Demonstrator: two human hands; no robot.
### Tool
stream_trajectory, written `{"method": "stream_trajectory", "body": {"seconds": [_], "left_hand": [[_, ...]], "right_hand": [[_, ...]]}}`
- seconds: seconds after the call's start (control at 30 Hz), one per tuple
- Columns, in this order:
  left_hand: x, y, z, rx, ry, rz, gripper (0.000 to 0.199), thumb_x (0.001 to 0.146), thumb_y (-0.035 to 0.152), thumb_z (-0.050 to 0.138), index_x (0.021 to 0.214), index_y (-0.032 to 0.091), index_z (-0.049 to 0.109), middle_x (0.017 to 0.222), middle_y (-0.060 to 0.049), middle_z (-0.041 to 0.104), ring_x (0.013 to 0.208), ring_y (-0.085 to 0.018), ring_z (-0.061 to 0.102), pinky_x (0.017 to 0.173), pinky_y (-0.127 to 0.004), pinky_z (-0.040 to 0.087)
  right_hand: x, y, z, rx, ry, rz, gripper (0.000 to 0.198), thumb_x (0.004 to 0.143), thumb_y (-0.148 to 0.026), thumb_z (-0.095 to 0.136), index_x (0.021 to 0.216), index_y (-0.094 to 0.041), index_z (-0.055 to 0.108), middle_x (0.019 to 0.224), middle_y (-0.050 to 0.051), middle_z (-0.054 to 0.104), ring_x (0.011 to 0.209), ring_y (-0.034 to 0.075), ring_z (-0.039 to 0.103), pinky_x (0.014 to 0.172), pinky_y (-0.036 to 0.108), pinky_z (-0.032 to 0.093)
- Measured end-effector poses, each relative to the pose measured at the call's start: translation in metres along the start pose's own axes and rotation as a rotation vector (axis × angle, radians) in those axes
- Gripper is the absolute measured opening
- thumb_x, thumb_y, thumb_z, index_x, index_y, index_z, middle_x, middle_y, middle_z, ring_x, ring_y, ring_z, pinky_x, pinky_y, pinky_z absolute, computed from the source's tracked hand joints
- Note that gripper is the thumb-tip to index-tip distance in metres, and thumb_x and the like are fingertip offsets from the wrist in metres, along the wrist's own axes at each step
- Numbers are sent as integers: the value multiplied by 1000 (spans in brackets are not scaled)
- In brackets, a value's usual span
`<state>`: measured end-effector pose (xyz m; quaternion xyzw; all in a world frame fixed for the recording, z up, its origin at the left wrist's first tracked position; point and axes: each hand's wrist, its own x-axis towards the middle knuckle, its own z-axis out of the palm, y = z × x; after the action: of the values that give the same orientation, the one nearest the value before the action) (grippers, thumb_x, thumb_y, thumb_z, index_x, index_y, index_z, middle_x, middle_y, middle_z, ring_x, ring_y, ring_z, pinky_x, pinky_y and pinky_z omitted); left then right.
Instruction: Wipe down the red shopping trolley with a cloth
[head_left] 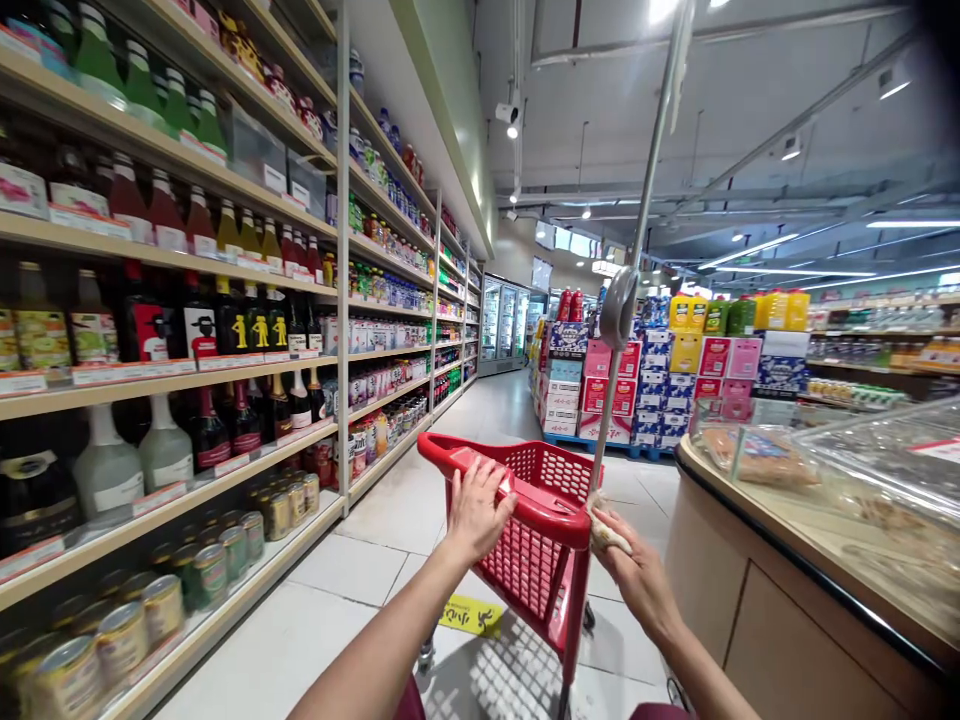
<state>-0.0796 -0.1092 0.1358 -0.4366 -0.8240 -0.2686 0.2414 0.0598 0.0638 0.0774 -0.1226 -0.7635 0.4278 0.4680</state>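
In front of me stands a red plastic shopping cart [517,560] with a mesh basket. My left hand [478,505] lies over its red handle [551,512], fingers curled across the top and the thumb along the near side. At the handle's right end, my right hand [634,570] grips a pale, crumpled cloth [609,530]. The cloth is pressed against the foot of a tall metal pole [626,350], which rises from the cart's corner and carries a grey plastic fitting partway up. My right fingertips are partly hidden behind the cloth.
Shelves [172,375] of bottles and cans run along the left. A counter [739,560] with clear covers [885,480] stands close on the right. Ahead are stacked drink cartons [611,390] and glass-door fridges [504,315]. A yellow sticker [471,615] marks the tiled floor beneath the cart.
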Motion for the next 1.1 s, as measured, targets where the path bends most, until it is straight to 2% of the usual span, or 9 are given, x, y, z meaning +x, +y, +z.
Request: {"method": "stream_trajectory", "body": {"seconds": [0.27,0.4,0.57,0.67,0.73,0.83,0.93,1.0,1.1], "left_hand": [[-1,22,4,25,-69,228,45,81,40,44,123,25,43,131,-4,45,123,-20,34,105,-47,18],[1,-2,-6,73,45,24,40,83,42,38,117,23,50,126,-7,50,120,-22,39,103,-53,16],[-5,-4,-7,49,95,-23,39,82,43,41,112,21,53,121,-8,54,114,-22,44,101,-54,18],[-11,4,-8,25,108,-22,38,81,41,45,111,19,53,120,-8,55,114,-23,44,101,-53,20],[-14,5,-10,13,113,-18,37,80,39,46,110,19,53,121,-9,54,114,-23,44,100,-53,20],[-18,1,-14,2,107,-12,37,80,38,47,111,19,53,122,-9,53,114,-23,43,100,-52,21],[-19,1,-15,11,98,-23,37,79,39,47,111,20,53,122,-9,53,115,-24,43,100,-52,21],[-19,4,-13,22,99,-33,38,79,40,47,111,19,53,123,-9,52,115,-24,42,100,-52,20],[-18,7,-13,37,94,-32,40,80,40,45,113,19,52,125,-10,51,117,-24,41,101,-51,21]], "right_hand": [[38,-19,-49,-33,-122,282,47,59,-23,42,99,-15,66,79,4,69,67,19,63,57,28,50],[55,-20,-60,-210,-174,215,41,61,-23,41,91,-15,68,78,4,69,72,21,63,61,30,49],[51,-31,-9,-477,-98,-115,35,70,-19,38,87,-19,68,90,6,68,83,22,62,73,36,48],[36,-39,34,-514,6,-396,36,72,-15,39,98,-19,63,100,8,65,92,22,60,79,38,47],[30,-38,45,-559,50,-504,38,73,-14,39,105,-18,59,111,9,60,104,23,53,87,41,43],[34,-24,26,-599,29,-497,36,76,-15,37,105,-18,59,110,9,60,105,22,53,88,41,43],[40,-15,5,-633,95,-319,34,77,-17,34,99,-15,61,104,11,62,101,23,55,87,42,43],[35,-22,11,-635,99,-244,36,77,-17,34,102,-12,60,109,12,60,105,23,52,91,43,40],[18,-42,42,-557,10,-344,41,76,-16,36,113,-13,54,121,10,53,115,22,44,98,41,35]]}}
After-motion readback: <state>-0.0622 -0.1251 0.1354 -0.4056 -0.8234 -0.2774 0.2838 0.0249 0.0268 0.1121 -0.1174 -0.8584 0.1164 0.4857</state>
